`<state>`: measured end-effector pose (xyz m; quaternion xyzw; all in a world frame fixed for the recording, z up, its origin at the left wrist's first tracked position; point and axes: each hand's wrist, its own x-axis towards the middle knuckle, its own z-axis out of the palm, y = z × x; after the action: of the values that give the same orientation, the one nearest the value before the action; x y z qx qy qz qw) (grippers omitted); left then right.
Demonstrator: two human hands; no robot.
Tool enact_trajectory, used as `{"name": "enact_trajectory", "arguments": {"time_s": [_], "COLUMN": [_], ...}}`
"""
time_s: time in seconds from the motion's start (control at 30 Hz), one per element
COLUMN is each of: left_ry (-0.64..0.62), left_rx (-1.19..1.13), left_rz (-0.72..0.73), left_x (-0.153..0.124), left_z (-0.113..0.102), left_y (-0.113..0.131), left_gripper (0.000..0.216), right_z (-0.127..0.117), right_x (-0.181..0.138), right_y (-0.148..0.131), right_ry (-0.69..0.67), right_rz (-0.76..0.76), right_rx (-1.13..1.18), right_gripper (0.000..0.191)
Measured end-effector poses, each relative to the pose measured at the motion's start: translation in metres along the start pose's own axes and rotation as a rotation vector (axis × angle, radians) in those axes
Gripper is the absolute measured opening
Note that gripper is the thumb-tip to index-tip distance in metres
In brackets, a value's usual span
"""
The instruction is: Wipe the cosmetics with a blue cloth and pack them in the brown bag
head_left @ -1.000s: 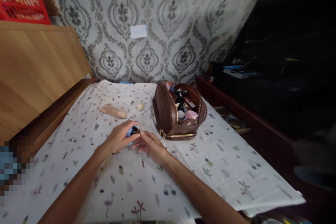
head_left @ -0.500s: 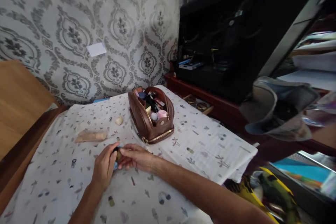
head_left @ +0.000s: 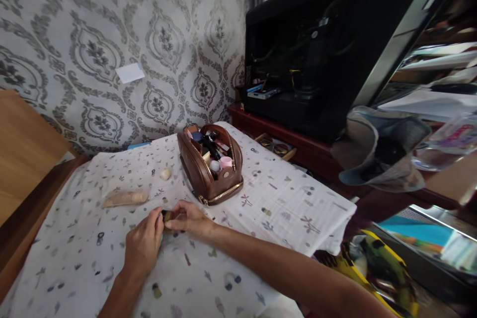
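My left hand is closed around the dark end of a small black and olive-gold cosmetic item, whose exact kind I cannot make out. From the other side, the thumb and fingers of my right hand pinch the gold part. A sliver of light blue shows by my left fingers, mostly hidden. Just beyond both hands stands a brown makeup bag, unzipped and full of cosmetics, with a pink-lidded jar near its front. A beige tube and a small cream-coloured rounded item lie on the patterned white cloth.
Along the right stands a large black television on a reddish wooden stand. A small open drawer juts out below it. Further right are a grey fabric hat-like item and a yellow-and-black bag. A wooden board leans at the left.
Less of the light blue material shows between my fingers, and more of the black and gold item is visible. My right fingers have shifted on it. The view has turned slightly right.
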<state>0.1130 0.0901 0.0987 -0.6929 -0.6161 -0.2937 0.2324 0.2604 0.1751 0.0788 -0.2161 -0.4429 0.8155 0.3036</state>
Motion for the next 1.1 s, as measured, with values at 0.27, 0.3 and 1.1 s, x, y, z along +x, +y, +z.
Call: {"name": "enact_trajectory", "arguments": {"time_s": [0.27,0.3,1.1], "left_ry": [-0.169,-0.191,-0.276], "left_rx": [-0.310,-0.359,-0.641], "left_rz": [-0.435,-0.482,-0.592], "left_x": [0.008,0.010,0.008], "left_z": [-0.005,-0.006,-0.007], "left_y": [0.010,0.011,0.012], "left_gripper": [0.045,0.048,0.053], "right_z": [-0.003,-0.003,-0.004], "right_x": [0.001,0.001,0.001], "right_y": [-0.002,-0.001,-0.005], "right_ry": [0.014,0.010,0.029], "right_rz": [-0.151,-0.166,-0.109], "right_rx": [-0.139,-0.138,0.038], "right_gripper": [0.072,0.070,0.067]}}
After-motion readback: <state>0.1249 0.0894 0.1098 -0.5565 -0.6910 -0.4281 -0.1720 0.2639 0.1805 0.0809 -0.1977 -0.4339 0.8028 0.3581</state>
